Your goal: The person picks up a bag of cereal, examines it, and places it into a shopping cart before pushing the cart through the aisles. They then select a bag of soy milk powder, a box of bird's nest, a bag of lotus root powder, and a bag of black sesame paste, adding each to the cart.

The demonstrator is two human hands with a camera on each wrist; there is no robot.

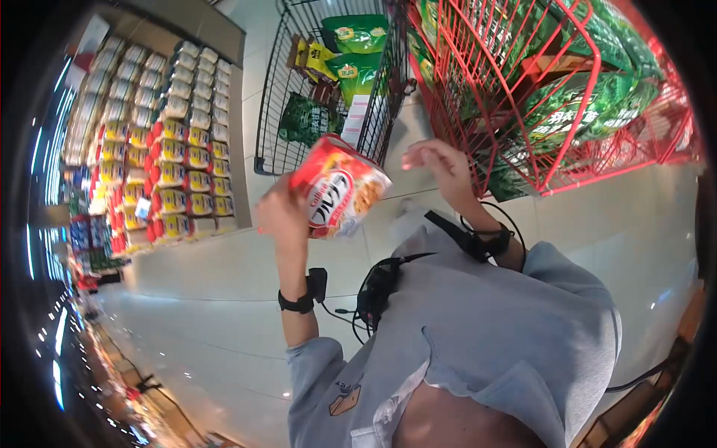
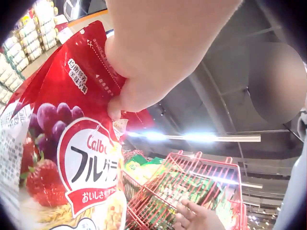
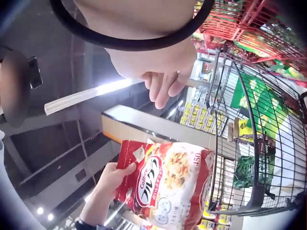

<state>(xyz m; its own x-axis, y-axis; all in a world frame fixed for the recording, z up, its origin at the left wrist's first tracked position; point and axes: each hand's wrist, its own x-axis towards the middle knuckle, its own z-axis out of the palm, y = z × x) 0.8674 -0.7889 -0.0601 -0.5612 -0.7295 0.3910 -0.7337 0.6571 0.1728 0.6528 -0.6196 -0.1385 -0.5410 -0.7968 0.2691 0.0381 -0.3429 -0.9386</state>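
My left hand [image 1: 285, 209] grips a red and white Calbee granola bag [image 1: 337, 193] by its top edge, thumb on the front. Grapes, strawberries and the brand print show on the bag [image 2: 72, 158] in the left wrist view. Close to the bag but apart from it, my right hand [image 1: 446, 170] is raised with nothing in it; its fingers [image 3: 164, 89] hang loosely bent in the right wrist view. Beyond the bag stands a black wire shopping cart [image 1: 261, 112], holding green bags [image 1: 357, 73], a dark green bag [image 1: 308, 118] and a yellow pack [image 1: 320, 60].
A red wire cart [image 1: 515, 112] full of large green bags [image 1: 575, 112] stands on the right, beside the black cart. At the left, a display [image 1: 172, 157] carries rows of stacked packaged goods. Pale tiled floor [image 1: 216, 299] lies around me.
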